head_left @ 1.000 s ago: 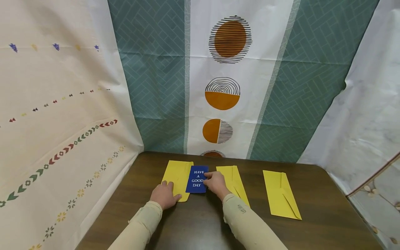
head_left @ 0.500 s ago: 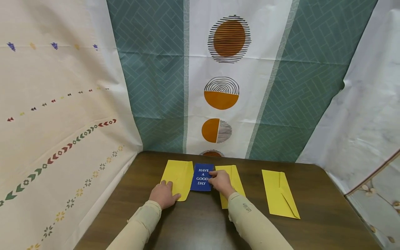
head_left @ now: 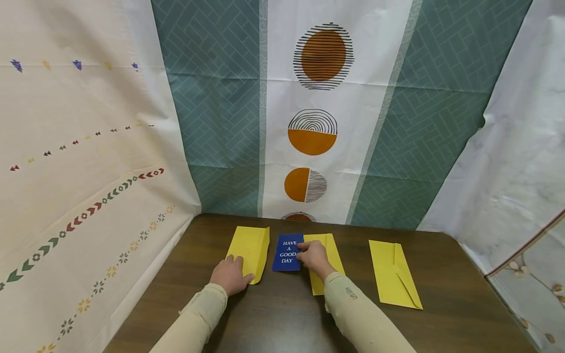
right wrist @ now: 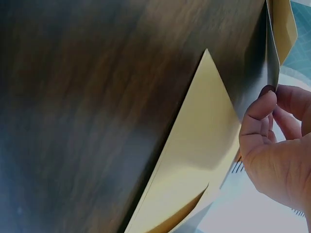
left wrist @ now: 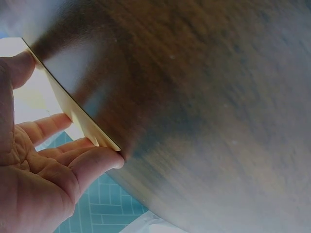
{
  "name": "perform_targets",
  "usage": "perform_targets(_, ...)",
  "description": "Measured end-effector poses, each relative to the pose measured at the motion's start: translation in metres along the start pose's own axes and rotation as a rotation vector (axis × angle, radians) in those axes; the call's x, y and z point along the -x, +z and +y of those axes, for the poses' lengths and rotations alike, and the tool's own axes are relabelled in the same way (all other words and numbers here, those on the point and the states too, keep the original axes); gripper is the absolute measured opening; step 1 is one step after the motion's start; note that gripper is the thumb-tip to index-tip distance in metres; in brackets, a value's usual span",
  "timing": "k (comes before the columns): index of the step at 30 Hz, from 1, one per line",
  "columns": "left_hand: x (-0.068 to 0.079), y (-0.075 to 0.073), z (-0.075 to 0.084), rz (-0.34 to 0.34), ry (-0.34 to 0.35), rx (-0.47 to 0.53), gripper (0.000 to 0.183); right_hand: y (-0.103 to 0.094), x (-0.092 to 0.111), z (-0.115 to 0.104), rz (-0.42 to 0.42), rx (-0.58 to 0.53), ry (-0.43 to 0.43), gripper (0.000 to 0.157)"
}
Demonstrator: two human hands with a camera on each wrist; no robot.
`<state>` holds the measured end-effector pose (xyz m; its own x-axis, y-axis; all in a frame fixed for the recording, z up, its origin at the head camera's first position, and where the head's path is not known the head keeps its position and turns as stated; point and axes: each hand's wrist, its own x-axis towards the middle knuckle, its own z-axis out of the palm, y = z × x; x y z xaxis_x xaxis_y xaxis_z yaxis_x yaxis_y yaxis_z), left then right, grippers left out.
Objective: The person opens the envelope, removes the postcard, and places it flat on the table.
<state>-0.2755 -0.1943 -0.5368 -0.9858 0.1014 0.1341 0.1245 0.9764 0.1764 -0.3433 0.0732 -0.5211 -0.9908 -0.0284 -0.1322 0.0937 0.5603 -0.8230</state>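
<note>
My left hand (head_left: 231, 275) rests on the left yellow envelope (head_left: 251, 245), its fingers over the left side and its thumb at the near right corner. In the left wrist view, the fingertips press on the envelope (left wrist: 73, 108) along its edge. The envelope's right edge stands raised off the table. My right hand (head_left: 317, 257) pinches the right edge of a dark blue card (head_left: 284, 264) printed "HAVE A GOOD DAY". From the right wrist, the card (right wrist: 273, 56) shows nearly edge-on, tilted up between thumb and fingers.
A second yellow envelope (head_left: 330, 245) lies partly under my right hand and forearm. Further right is a third yellow envelope (head_left: 395, 274). All rest on a dark wooden table (head_left: 273, 314), with a patterned cloth (head_left: 225, 122) hanging behind it.
My right hand has drawn the card to the right, off the left envelope, then slightly nearer. The left envelope's right edge has risen. My left hand has stayed in place.
</note>
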Motion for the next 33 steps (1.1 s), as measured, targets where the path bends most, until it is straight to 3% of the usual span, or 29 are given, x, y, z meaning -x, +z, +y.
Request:
perform_targets(18, 0.001, -0.001, 0.003, -0.041, -0.054, 0.004, 0.063, 0.042, 0.003, -0.016, -0.071, 0.100, -0.112, 0.039)
perform_targets(33, -0.002, 0.007, 0.000, -0.034, -0.049, -0.009, 0.065, 0.041, 0.004, -0.016, -0.067, 0.181, -0.117, 0.036)
